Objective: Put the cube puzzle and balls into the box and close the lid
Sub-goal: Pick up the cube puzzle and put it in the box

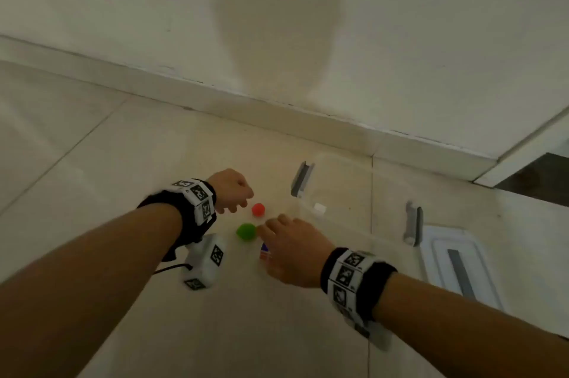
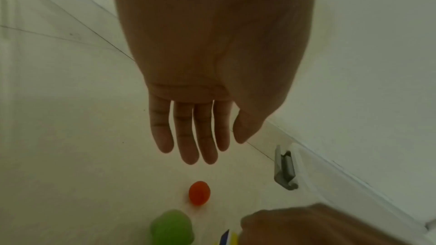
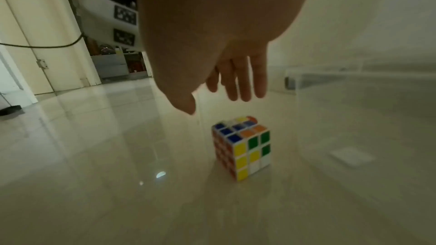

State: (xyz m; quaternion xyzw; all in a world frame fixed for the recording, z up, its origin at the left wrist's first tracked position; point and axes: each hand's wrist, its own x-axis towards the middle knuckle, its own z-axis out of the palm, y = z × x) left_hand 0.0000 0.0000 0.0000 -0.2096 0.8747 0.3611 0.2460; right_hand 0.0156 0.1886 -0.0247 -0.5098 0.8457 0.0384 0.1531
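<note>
A red ball (image 1: 258,210) and a green ball (image 1: 246,231) lie on the tiled floor, seen again in the left wrist view as red ball (image 2: 199,192) and green ball (image 2: 172,227). My left hand (image 1: 234,196) hovers just left of the red ball, fingers straight and empty (image 2: 195,142). The cube puzzle (image 3: 242,148) stands on the floor; in the head view only its corner (image 1: 264,251) shows under my right hand (image 1: 289,250). That hand (image 3: 226,90) hangs above the cube with relaxed fingers, not touching it. The clear box (image 1: 363,223) stands open to the right.
The box has grey latches (image 1: 301,179) on its ends. Its white lid (image 1: 458,267) lies flat on the floor at the right. A wall with a skirting board (image 1: 277,110) runs behind. A dark doorway (image 1: 535,176) opens at far right.
</note>
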